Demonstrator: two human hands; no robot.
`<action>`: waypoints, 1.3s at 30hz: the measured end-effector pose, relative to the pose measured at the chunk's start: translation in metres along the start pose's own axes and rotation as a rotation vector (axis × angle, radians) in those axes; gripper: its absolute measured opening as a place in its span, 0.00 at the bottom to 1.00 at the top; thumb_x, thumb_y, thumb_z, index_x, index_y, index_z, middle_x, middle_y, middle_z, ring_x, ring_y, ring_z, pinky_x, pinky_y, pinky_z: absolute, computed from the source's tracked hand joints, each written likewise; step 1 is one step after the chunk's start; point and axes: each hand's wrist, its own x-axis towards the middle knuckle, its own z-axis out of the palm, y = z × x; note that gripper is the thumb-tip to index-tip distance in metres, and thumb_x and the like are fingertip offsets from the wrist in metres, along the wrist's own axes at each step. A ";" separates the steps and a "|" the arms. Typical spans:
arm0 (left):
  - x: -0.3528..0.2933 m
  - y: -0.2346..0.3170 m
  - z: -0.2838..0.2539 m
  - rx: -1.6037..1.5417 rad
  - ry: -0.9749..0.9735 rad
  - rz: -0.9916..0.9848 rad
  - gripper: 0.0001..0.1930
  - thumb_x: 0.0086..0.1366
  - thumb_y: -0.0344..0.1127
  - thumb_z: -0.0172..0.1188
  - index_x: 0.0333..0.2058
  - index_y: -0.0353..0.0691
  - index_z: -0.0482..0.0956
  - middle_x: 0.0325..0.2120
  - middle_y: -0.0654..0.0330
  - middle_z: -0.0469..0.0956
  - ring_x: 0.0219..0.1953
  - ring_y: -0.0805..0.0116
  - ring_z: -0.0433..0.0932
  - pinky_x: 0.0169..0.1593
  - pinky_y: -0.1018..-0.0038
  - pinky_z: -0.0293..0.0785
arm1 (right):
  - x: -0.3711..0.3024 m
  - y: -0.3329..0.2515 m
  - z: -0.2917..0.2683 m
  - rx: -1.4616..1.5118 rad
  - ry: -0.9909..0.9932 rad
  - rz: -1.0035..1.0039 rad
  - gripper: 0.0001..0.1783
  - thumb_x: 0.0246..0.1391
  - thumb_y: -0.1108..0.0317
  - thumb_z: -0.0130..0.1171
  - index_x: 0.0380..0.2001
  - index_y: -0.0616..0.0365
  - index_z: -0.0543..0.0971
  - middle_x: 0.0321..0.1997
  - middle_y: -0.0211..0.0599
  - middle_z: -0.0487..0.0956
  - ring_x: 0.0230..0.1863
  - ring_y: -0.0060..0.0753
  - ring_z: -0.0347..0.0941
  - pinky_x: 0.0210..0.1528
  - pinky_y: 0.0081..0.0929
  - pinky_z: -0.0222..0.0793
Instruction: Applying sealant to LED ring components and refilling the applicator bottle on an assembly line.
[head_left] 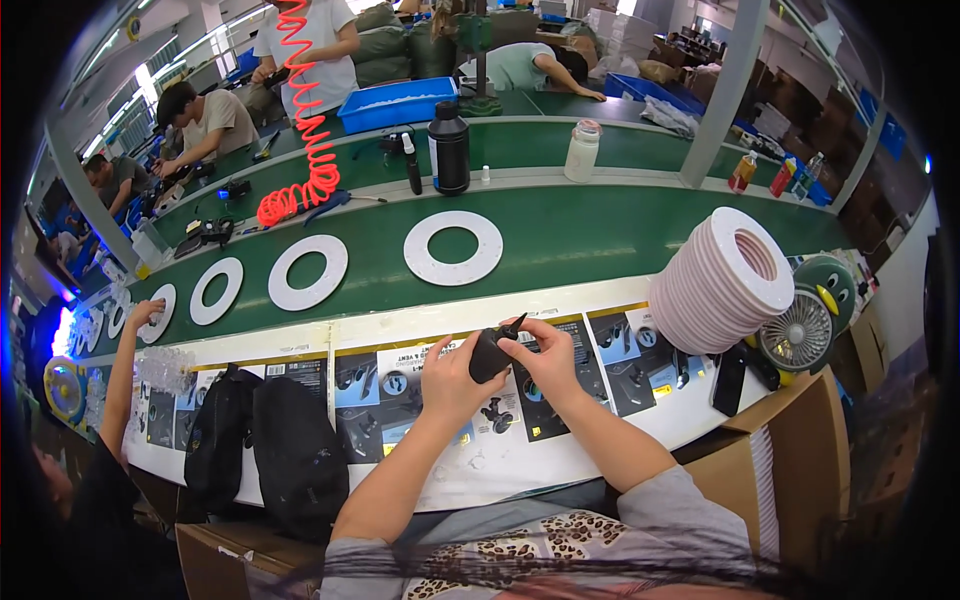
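A small black squeeze bottle [487, 357] with a pointed nozzle is held between my hands, above the printed sheets on the white tabletop. My left hand [449, 382] is wrapped round the bottle's body. The fingers of my right hand [548, 360] close on the bottle near the base of its nozzle, which points up and to the right. Part of the bottle is hidden behind my fingers. Under my hands lie printed sheets [545, 400] with product pictures. Beyond them, a flat white ring [425, 262] rests on the green belt [560, 235].
To the right stand a tall stack of white rings [700, 290], a small fan [800, 335] and a phone [729, 382]. Black pouches [295, 450] lie left. More rings run along the belt, where a co-worker's hand [148, 312] reaches. A black bottle [450, 150] stands behind.
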 end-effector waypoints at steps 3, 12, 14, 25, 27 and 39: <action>0.001 0.002 -0.001 -0.005 0.006 -0.011 0.32 0.40 0.44 0.73 0.44 0.35 0.78 0.31 0.54 0.82 0.37 0.57 0.80 0.56 0.62 0.69 | 0.000 0.001 -0.001 0.043 -0.012 0.013 0.15 0.45 0.73 0.69 0.39 0.65 0.82 0.40 0.36 0.82 0.43 0.24 0.77 0.49 0.22 0.69; 0.002 -0.002 0.001 -0.042 -0.050 -0.077 0.32 0.39 0.45 0.74 0.45 0.39 0.79 0.34 0.57 0.82 0.43 0.52 0.78 0.54 0.63 0.71 | 0.001 -0.002 -0.001 0.110 -0.028 0.025 0.15 0.46 0.76 0.68 0.39 0.67 0.81 0.40 0.37 0.82 0.43 0.24 0.76 0.49 0.22 0.69; 0.002 -0.003 -0.001 -0.056 -0.068 -0.096 0.32 0.38 0.45 0.74 0.45 0.39 0.79 0.35 0.57 0.82 0.43 0.52 0.77 0.53 0.63 0.71 | 0.001 -0.002 0.000 0.131 -0.036 0.031 0.15 0.46 0.76 0.68 0.39 0.68 0.81 0.40 0.37 0.82 0.44 0.24 0.75 0.49 0.22 0.69; -0.001 -0.008 0.001 -0.065 -0.053 -0.077 0.32 0.42 0.47 0.71 0.47 0.39 0.77 0.31 0.53 0.81 0.39 0.56 0.79 0.53 0.65 0.71 | 0.000 0.002 -0.002 0.221 -0.033 0.090 0.16 0.45 0.80 0.67 0.40 0.70 0.79 0.41 0.38 0.80 0.45 0.25 0.74 0.53 0.24 0.67; -0.001 -0.006 -0.001 -0.105 -0.062 -0.110 0.32 0.41 0.47 0.70 0.47 0.40 0.78 0.36 0.54 0.81 0.43 0.52 0.77 0.51 0.63 0.73 | 0.000 0.003 -0.004 0.225 -0.029 0.101 0.16 0.45 0.80 0.66 0.40 0.70 0.79 0.41 0.38 0.80 0.46 0.26 0.73 0.53 0.24 0.66; 0.000 -0.004 0.001 -0.119 0.026 -0.059 0.34 0.41 0.45 0.73 0.47 0.34 0.76 0.37 0.52 0.81 0.43 0.53 0.78 0.53 0.63 0.69 | 0.003 0.014 -0.005 0.106 -0.033 -0.003 0.17 0.50 0.75 0.65 0.44 0.68 0.78 0.44 0.37 0.79 0.48 0.27 0.72 0.56 0.26 0.63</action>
